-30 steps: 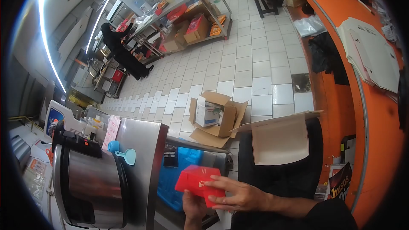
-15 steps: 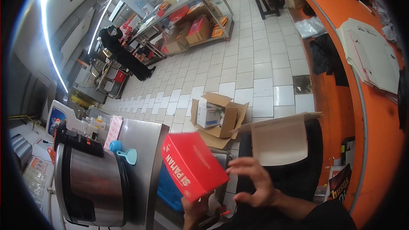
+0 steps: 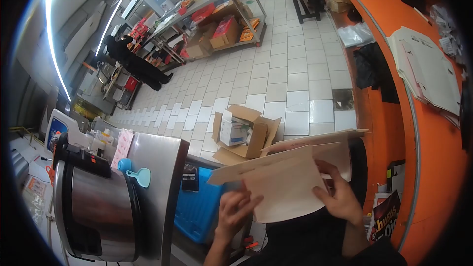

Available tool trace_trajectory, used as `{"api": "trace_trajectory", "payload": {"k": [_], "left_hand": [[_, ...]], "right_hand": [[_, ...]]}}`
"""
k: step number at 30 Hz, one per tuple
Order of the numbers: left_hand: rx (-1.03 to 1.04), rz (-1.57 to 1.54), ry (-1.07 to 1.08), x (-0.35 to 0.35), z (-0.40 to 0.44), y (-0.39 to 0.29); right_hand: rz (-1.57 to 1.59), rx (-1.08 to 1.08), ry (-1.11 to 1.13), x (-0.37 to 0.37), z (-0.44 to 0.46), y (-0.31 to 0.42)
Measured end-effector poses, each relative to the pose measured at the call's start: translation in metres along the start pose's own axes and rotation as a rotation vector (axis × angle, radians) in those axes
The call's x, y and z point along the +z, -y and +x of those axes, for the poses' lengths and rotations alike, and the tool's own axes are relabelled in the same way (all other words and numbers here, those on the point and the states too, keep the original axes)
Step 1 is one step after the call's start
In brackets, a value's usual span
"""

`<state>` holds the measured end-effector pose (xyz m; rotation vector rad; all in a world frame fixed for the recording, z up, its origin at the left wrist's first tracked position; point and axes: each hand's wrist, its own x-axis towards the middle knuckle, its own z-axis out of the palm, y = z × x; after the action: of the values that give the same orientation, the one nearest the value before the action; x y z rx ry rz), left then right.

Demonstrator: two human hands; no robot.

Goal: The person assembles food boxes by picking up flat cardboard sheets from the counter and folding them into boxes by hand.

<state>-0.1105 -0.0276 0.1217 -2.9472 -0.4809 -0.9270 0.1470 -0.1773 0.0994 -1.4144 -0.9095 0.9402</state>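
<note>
Head view: the carton blank (image 3: 283,187) lies at 9 o'clock from the right hand (image 3: 340,197), whose thumb and fingers pinch its right edge. It lies at 2 o'clock from the left hand (image 3: 235,216), fingers part-curled by the left edge; grip there cannot be told. Upper flap's long axis: roughly 8 to 2 o'clock. Pale, matte, straight-edged card; glossy blue plastic container (image 3: 196,209) at 8 o'clock.

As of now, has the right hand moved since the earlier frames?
Yes: closer to the orange counter, judged against that counter's edge. The right hand now holds a pale card.
</note>
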Motion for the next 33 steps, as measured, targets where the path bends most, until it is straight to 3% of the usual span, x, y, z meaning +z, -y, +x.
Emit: {"api": "trace_trajectory", "payload": {"k": [1, 3, 5, 7, 10, 13, 15, 17, 19, 21, 23, 25, 27, 28, 31, 33], "left_hand": [[-0.011, 0.0, 0.002, 0.017, 0.002, 0.0], [-0.501, -0.166, -0.274, 0.055, 0.003, -0.008], [-0.707, -0.632, -0.383, 0.09, 0.007, -0.017], [-0.657, -0.613, -0.274, 0.097, 0.029, -0.033], [-0.629, -0.675, -0.227, 0.097, 0.047, -0.04], [-0.79, -0.873, -0.054, 0.093, 0.052, -0.042], [-0.66, -0.613, -0.032, 0.091, 0.055, -0.042], [-0.686, -0.598, -0.032, 0.095, 0.045, -0.04], [-0.716, -0.583, -0.038, 0.096, 0.042, -0.041], [-0.749, -0.617, -0.056, 0.095, 0.043, -0.045], [-0.742, -0.612, -0.014, 0.095, 0.037, -0.044], [-0.731, -0.609, 0.028, 0.097, 0.028, -0.042], [-0.566, -0.413, 0.021, 0.103, 0.016, -0.041], [-0.675, -0.614, -0.116, 0.111, 0.003, -0.048], [-0.652, -0.714, -0.026, 0.126, -0.01, -0.04], [-0.62, -0.545, 0.025, 0.097, 0.01, -0.054]], "right_hand": [[-0.059, 0.02, -0.055, -0.005, -0.003, 0.002], [-0.124, 0.041, -0.099, -0.013, -0.008, -0.006], [-0.205, -0.122, -0.307, -0.018, -0.011, -0.02], [-0.226, -0.089, -0.323, -0.022, -0.013, -0.014], [-0.387, -0.169, -0.625, -0.024, -0.011, -0.033], [-0.594, -0.071, -0.633, -0.019, -0.012, -0.023], [-0.564, -0.052, -0.61, -0.017, -0.014, -0.025], [-0.532, -0.028, -0.59, -0.017, -0.016, -0.03], [-0.726, -0.199, -0.589, -0.021, -0.019, -0.037], [-0.672, -0.17, -0.614, -0.022, -0.02, -0.034], [-0.843, -0.293, -0.588, -0.024, -0.022, -0.021], [-0.764, -0.254, -0.523, -0.031, -0.024, -0.024], [-0.684, -0.215, -0.465, -0.035, -0.028, -0.039], [-0.476, -0.261, -0.584, -0.031, -0.031, -0.06], [-1.144, -0.276, -0.515, -0.056, -0.04, -0.119], [-1.058, -0.273, -0.478, -0.044, -0.033, -0.079]]}}
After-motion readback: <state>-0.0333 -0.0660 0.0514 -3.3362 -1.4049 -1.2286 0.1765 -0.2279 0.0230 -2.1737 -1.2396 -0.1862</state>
